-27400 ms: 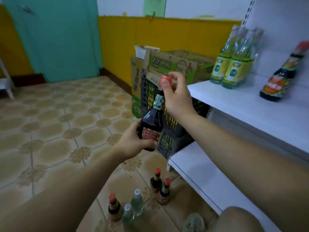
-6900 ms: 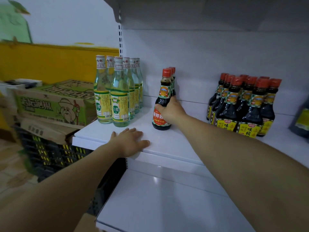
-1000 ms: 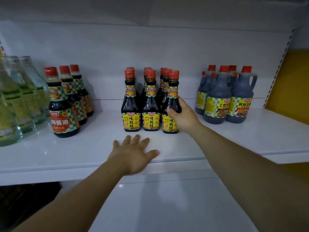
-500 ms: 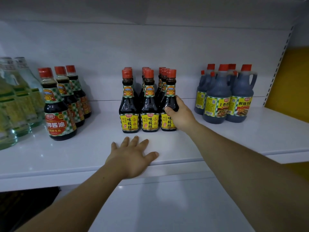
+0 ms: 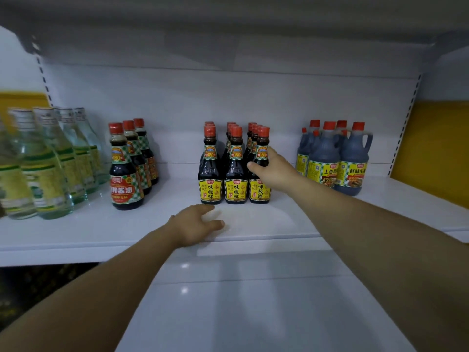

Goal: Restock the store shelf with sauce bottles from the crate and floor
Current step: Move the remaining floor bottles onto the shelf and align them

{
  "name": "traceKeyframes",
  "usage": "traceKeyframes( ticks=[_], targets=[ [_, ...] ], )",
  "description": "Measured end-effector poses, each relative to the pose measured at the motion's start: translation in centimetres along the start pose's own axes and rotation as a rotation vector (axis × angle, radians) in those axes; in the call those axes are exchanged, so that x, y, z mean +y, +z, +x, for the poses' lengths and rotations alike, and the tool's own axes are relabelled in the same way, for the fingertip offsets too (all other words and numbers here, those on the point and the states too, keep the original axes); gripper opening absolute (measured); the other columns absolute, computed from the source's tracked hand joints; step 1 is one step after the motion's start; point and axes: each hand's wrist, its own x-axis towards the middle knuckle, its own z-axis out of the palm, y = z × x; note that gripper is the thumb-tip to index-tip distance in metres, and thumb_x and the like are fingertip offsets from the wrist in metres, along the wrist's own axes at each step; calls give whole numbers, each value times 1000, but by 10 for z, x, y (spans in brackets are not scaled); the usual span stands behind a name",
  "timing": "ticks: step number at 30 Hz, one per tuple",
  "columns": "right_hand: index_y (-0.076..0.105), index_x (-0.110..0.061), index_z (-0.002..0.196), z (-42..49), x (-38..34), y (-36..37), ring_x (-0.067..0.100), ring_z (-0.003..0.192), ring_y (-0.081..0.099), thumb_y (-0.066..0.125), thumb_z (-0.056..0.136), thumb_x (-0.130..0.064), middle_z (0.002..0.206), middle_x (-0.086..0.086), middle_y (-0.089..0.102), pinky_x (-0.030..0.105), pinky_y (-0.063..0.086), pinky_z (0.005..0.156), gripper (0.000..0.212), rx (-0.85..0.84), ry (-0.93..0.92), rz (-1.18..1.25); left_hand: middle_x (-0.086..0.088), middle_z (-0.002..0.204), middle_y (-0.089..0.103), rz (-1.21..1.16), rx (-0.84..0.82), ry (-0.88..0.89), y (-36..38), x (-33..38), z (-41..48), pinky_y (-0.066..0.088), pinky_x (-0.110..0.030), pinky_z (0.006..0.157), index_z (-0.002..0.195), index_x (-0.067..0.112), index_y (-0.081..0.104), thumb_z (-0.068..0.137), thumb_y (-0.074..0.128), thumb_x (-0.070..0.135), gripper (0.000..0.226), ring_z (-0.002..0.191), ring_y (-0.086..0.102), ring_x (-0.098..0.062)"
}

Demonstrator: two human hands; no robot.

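Since half a second ago the right hand point(image 5: 275, 172) has climbed on the bottle point(image 5: 258, 190). Before, it wrapped the belly near the label. Now the thumb lies across the dark shoulder and the fingers reach up beside the neck. The hold looks loose, with the thumb on one side and the fingers on the other, and I cannot tell how hard it presses.

The bottle stands upright at the front right corner of the yellow-label block point(image 5: 236, 179), close against its neighbour. Its label is in line with the two others of the front row.

The left hand point(image 5: 195, 224) has changed too. Earlier it lay flat with spread fingers on the shelf point(image 5: 76, 232) in front of the block. Now its fingers are bent and relaxed and the thumb points sideways. It holds nothing and rests at the shelf edge.

For the task, I judge that the bottle is already placed and the row is squared, and the right hand seems ready to let go.

The head has also drawn back a little. Left of the block stand three red-label bottles point(image 5: 124, 174), and further left more of the clear bottles point(image 5: 45, 168) shows, blurred. Right of the block stand the jugs point(image 5: 337, 161).

Crate and floor are not in view, so I cannot say how many bottles remain.
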Motion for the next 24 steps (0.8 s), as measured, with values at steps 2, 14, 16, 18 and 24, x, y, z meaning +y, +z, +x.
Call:
traceKeyframes(
  ticks=[2, 14, 16, 18, 24],
  targets=[
    [22, -19, 152, -18, -19, -1, 27, 139, 36, 54, 95, -46, 155, 5, 33, 32, 34, 104, 71, -15, -72, -45, 3, 155, 30, 44, 34, -6, -16, -12, -19, 23, -44, 116, 146, 30, 34, 86, 54, 58, 69, 141, 30, -21],
    [32, -18, 149, -123, -142, 83, 28, 136, 39, 52, 96, -46, 153, 6, 37, 29, 34, 100, 63, -275, -353, -125, -1, 158, 22, 71, 130, -279, -79, -104, -198, 27, -32, 114, 152, 23, 20, 88, 61, 45, 79, 142, 28, -21],
    [38, -21, 145, -139, -156, 110, 27, 131, 44, 53, 95, -46, 148, 5, 44, 29, 36, 96, 58, -338, -401, -98, -2, 158, 21, 47, 141, -359, -76, -122, -224, 29, -32, 112, 153, 20, 18, 89, 61, 44, 80, 142, 28, -23],
    [33, -19, 149, -151, -167, 139, 26, 135, 40, 53, 94, -50, 153, 5, 38, 31, 35, 105, 66, -411, -437, -75, -3, 158, 21, 19, 153, -442, -70, -139, -246, 32, -33, 111, 153, 22, 17, 89, 60, 44, 80, 141, 30, -24],
    [25, -20, 153, -187, -190, 226, 26, 139, 35, 50, 95, -52, 156, 6, 31, 34, 34, 108, 71, -666, -506, -67, -3, 158, 21, -27, 136, -645, -41, -193, -306, 35, -31, 106, 153, 22, 14, 91, 58, 44, 79, 138, 34, -24]
  ],
)
